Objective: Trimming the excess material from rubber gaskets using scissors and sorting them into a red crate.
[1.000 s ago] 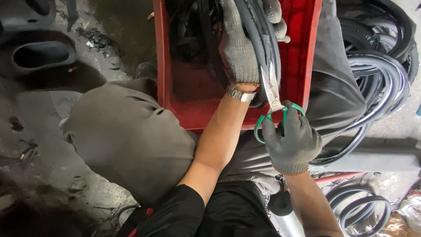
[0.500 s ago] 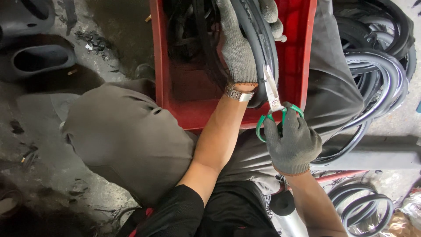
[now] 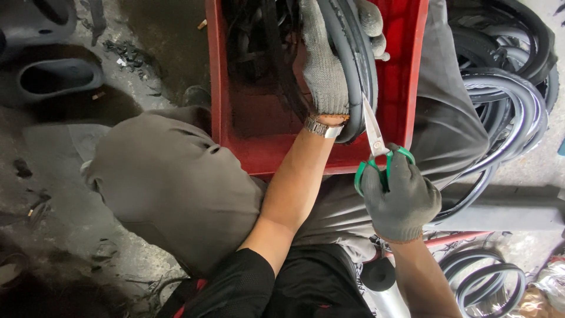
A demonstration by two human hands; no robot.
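Rubber tubing (image 3: 352, 65), black, limp and springy: your left hand (image 3: 327, 65) clamps the bundled loops, your right hand (image 3: 401, 197) grips green-handled scissors (image 3: 376, 147) at the bend.

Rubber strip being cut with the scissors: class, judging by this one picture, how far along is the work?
Done: dark offcuts lie in the red crate. In hand: the left hand grips a looped rubber strip; the right hand holds green-handled scissors, blades at it. Left: many rubber loops lie piled beside the crate.
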